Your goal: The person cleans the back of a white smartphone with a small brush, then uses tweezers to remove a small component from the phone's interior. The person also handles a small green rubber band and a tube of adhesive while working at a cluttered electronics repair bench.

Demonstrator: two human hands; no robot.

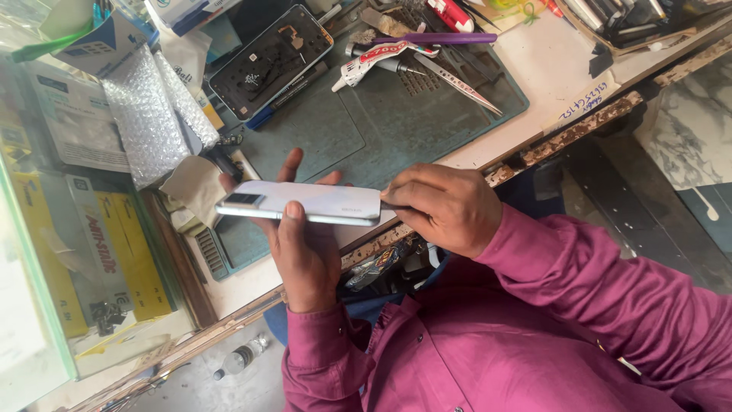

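Phone [305,202]: glossy smooth white back. Mat [366,130]: matt teal rubber. Bubble wrap [149,122]: clear plastic.

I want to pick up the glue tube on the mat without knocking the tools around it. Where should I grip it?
Grip the glue tube at its flat red-and-white body, fingers across its width, coming from above. It lies flat among the tweezers and purple tool, so side approaches are crowded.

Phone [305,203] above mat [366,130] edge; opened phone [268,61] behind it, tweezers [457,82] right of that.
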